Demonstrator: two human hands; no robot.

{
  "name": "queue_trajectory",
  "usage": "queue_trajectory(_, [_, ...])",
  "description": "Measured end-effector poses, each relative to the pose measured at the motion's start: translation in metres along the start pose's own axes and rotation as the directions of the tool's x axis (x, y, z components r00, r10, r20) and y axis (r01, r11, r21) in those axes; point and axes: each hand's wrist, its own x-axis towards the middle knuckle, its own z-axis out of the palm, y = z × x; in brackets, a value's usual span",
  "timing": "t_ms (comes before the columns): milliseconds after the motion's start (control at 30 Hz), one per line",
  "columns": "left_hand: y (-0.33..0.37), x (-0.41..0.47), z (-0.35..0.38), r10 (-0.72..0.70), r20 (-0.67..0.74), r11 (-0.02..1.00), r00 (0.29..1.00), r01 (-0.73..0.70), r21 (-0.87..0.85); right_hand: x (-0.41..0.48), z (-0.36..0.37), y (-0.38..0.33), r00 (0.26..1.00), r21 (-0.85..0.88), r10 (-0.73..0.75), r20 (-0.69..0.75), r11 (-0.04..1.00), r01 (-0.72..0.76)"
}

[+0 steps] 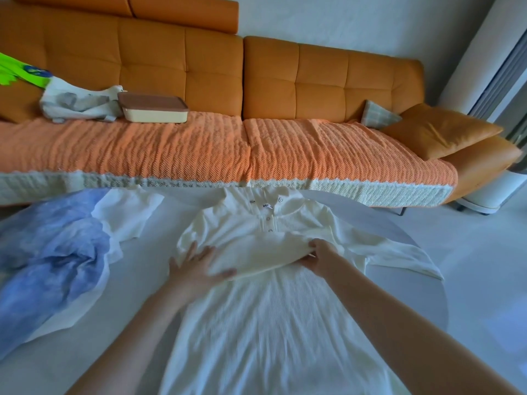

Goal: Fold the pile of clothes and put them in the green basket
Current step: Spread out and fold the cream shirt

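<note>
A cream long-sleeved collared garment (273,315) lies flat on the white table (422,309), collar toward the sofa. One sleeve is folded across its chest. My left hand (196,266) holds the left end of that folded sleeve, thumb on top and fingers spread beneath. My right hand (319,255) pinches the sleeve's right end. The other sleeve (399,258) stretches out to the right. A blue and white tie-dye garment (54,252) is heaped at the left, with a white piece (128,215) beside it. A bright green thing (17,72) shows at the far left edge, on the sofa.
An orange sofa (256,89) with a textured cover stands right behind the table. On it lie a patterned cloth (77,104), a cream lidded box (154,108) and cushions (439,132) at the right end. A white cylinder unit (502,124) stands at the far right.
</note>
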Motion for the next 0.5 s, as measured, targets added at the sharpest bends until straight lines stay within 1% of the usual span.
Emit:
queue_trajectory(33, [-0.006,0.003,-0.007,-0.044,-0.052,0.989,0.998,0.036,-0.145,0.003,-0.002,-0.001,1.0,-0.021,-0.009,0.012,1.0,0.009])
queue_trajectory(67, [-0.014,0.007,-0.015,-0.091,-0.182,0.958,0.979,0.036,-0.283,0.007,-0.002,-0.002,0.999,-0.021,-0.013,0.037,1.0,0.013])
queue_trajectory(100, [-0.022,0.01,-0.024,-0.126,-0.327,0.944,0.937,0.012,-0.331,0.011,-0.002,-0.002,0.998,-0.001,-0.008,0.067,1.0,0.009])
queue_trajectory(133, [-0.028,0.014,-0.032,-0.114,-0.404,0.956,0.908,-0.011,-0.295,0.013,-0.002,-0.002,0.996,0.023,0.0,0.09,1.0,-0.002])
queue_trajectory(167, [-0.035,0.017,-0.038,-0.08,-0.408,0.965,0.91,-0.032,-0.259,0.015,-0.002,-0.001,0.995,0.05,0.005,0.103,0.999,-0.011])
queue_trajectory(200, [-0.041,0.021,-0.041,-0.019,-0.363,0.975,0.932,-0.063,-0.213,0.018,-0.003,0.001,0.994,0.073,0.002,0.109,0.997,-0.01])
queue_trajectory(267, [-0.048,0.026,-0.043,0.064,-0.19,0.989,0.98,-0.088,-0.119,0.023,-0.006,0.002,0.993,0.083,-0.014,0.117,0.997,0.005])
queue_trajectory(300, [-0.051,0.025,-0.042,0.079,-0.137,0.992,0.987,-0.091,-0.083,0.024,-0.008,0.003,0.992,0.092,-0.023,0.125,0.996,0.011])
queue_trajectory(333, [-0.053,0.025,-0.042,0.095,-0.133,0.994,0.987,-0.102,-0.048,0.026,-0.009,0.004,0.99,0.099,-0.029,0.137,0.995,0.015])
queue_trajectory(400, [-0.057,0.029,-0.049,0.135,-0.203,0.99,0.97,-0.141,-0.014,0.032,-0.012,0.005,0.988,0.118,-0.035,0.15,0.993,0.017])
queue_trajectory(433, [-0.061,0.031,-0.05,0.146,-0.243,0.987,0.959,-0.158,-0.033,0.033,-0.013,0.005,0.987,0.132,-0.038,0.153,0.991,0.018])
queue_trajectory(467, [-0.062,0.033,-0.052,0.134,-0.287,0.982,0.948,-0.167,-0.092,0.033,-0.013,0.004,0.986,0.149,-0.043,0.163,0.989,0.019])
queue_trajectory(500, [-0.065,0.035,-0.053,0.088,-0.34,0.972,0.936,-0.155,-0.177,0.034,-0.012,0.004,0.984,0.18,-0.049,0.173,0.983,0.017])
